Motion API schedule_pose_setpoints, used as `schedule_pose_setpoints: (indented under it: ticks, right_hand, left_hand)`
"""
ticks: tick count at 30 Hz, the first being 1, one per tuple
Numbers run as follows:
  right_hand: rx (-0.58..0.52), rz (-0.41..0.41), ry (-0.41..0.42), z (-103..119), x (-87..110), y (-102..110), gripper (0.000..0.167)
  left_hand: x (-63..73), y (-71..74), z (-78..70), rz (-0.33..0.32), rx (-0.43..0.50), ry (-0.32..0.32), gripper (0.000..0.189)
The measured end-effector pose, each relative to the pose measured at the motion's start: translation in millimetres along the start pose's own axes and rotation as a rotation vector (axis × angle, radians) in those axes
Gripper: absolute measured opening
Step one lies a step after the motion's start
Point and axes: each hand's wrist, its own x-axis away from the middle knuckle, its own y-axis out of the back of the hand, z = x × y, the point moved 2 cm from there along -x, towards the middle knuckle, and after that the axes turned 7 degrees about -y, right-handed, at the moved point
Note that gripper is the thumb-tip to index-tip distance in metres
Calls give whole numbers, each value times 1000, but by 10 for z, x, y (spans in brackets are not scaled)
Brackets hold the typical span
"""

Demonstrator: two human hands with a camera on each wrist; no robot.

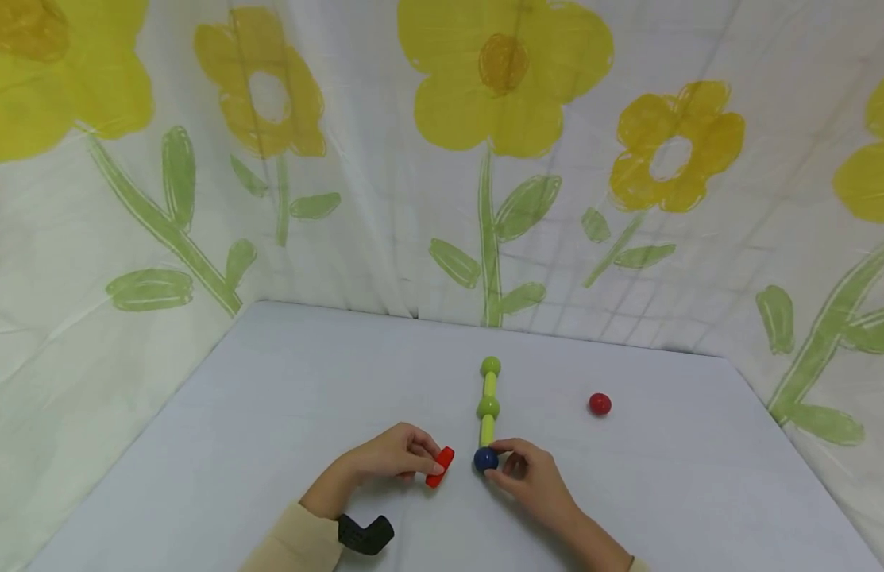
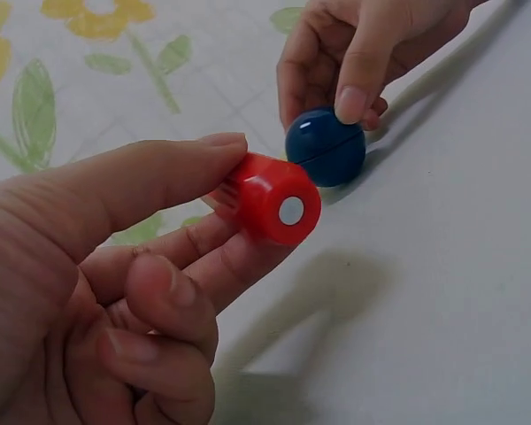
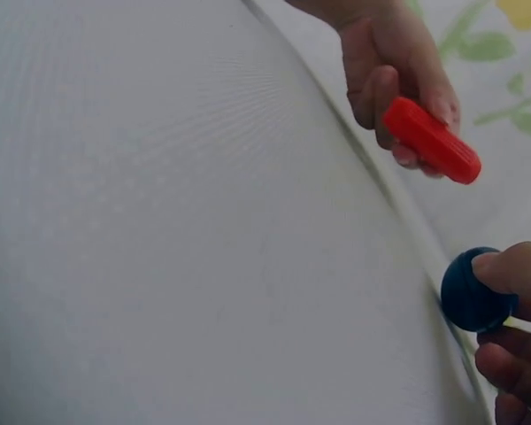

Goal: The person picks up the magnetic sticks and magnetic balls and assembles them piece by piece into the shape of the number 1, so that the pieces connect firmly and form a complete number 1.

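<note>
My left hand (image 1: 402, 454) pinches a red magnetic rod (image 1: 439, 467) between thumb and fingers, just left of the other pieces. In the left wrist view a round silvery disc shows in the end of the red rod (image 2: 283, 208). My right hand (image 1: 530, 481) grips a dark blue ball (image 1: 486, 460) with thumb and fingertips. That ball sits at the near end of a straight chain: a light green rod (image 1: 488, 430), a green ball (image 1: 488, 407), another light green rod (image 1: 490, 384) and a green ball (image 1: 491, 365) at the far end.
A red ball (image 1: 600, 404) lies on the white table (image 1: 306, 373) to the right of the chain. Behind the table hangs a white cloth (image 1: 370, 238) with painted yellow flowers. A black angled piece (image 1: 366, 535) sits at the left sleeve.
</note>
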Motion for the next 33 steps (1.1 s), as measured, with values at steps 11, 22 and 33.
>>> schedule_pose_setpoints:
  ticks: [11,22,33]
  right_hand:
    - [-22,19,-31,33,-39,-3,30]
    - [-85,39,-5,77,-58,-21,30]
    - [-75,33,-44,90,-47,-41,29]
  left_hand:
    - [-45,-146,13,-13,-38,-15,19]
    - [-70,-247,17,-52,-48,-56,18]
    - [-83,-323,-8,-79,-75,-76,16]
